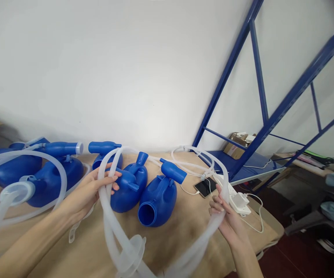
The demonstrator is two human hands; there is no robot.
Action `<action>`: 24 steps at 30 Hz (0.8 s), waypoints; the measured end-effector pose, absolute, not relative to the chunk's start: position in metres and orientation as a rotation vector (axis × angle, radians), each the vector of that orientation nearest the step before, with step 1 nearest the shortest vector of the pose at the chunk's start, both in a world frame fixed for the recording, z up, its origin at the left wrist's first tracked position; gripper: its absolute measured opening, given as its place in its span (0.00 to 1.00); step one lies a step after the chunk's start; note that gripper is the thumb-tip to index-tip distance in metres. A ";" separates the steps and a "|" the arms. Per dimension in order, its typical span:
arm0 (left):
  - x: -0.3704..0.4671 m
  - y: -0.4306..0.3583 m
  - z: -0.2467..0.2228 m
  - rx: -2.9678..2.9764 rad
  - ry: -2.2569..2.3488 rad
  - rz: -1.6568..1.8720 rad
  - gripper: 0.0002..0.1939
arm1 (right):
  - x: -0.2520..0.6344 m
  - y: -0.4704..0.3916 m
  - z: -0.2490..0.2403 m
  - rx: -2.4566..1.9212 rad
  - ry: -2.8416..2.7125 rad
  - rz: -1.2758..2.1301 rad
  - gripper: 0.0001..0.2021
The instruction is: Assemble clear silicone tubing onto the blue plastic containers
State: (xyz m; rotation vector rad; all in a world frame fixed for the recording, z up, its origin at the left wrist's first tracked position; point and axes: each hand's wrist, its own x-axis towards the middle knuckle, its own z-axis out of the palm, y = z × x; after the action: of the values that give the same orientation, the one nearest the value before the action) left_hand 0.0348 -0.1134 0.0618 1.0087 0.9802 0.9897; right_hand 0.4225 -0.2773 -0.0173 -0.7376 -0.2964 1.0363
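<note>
My left hand [105,181] is closed round two strands of a translucent white hose [106,216]. On the right, my right hand [220,206] grips more of this looped hosing, whose strands hang down between my hands to the bottom edge. A translucent cap [132,253] sits on the hose below my left hand. Just behind the hoses stand blue plastic urinal-like bottles with handles: one [130,185] beside my left fingers, and another [159,200] with its round mouth open toward me. Several more blue bottles [57,179] stand at left, with hoses across them.
A brown-topped table [181,220] runs along a white wall. At right lie a phone [206,187] on a cable and a white power strip [240,202]. Beyond stands a blue metal rack [250,154] holding a cardboard box [236,146].
</note>
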 end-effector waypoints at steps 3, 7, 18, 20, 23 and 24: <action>0.046 -0.111 0.071 0.986 0.968 1.018 0.23 | 0.427 -0.276 -0.004 -0.807 -0.345 1.000 0.29; 0.061 -0.111 0.098 0.775 0.998 1.012 0.15 | 0.438 -0.281 0.017 -0.838 -0.363 1.002 0.23; 0.122 -0.101 0.201 0.764 0.802 0.933 0.06 | 0.506 -0.295 0.099 -0.873 -0.406 0.794 0.17; 0.144 -0.093 0.219 0.768 0.678 0.940 0.09 | 0.520 -0.289 0.115 -0.881 -0.437 0.748 0.12; 0.186 -0.072 0.248 0.701 0.415 0.943 0.16 | 0.541 -0.272 0.131 -0.916 -0.532 0.689 0.04; 0.202 -0.062 0.257 0.680 0.310 0.948 0.18 | 0.549 -0.264 0.133 -0.929 -0.563 0.679 0.04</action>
State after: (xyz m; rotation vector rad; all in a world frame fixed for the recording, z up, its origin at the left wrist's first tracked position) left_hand 0.2022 -0.0621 0.2573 0.6801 0.3103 0.9483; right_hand 0.5486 -0.2641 0.1332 -0.9288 -0.5632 0.6789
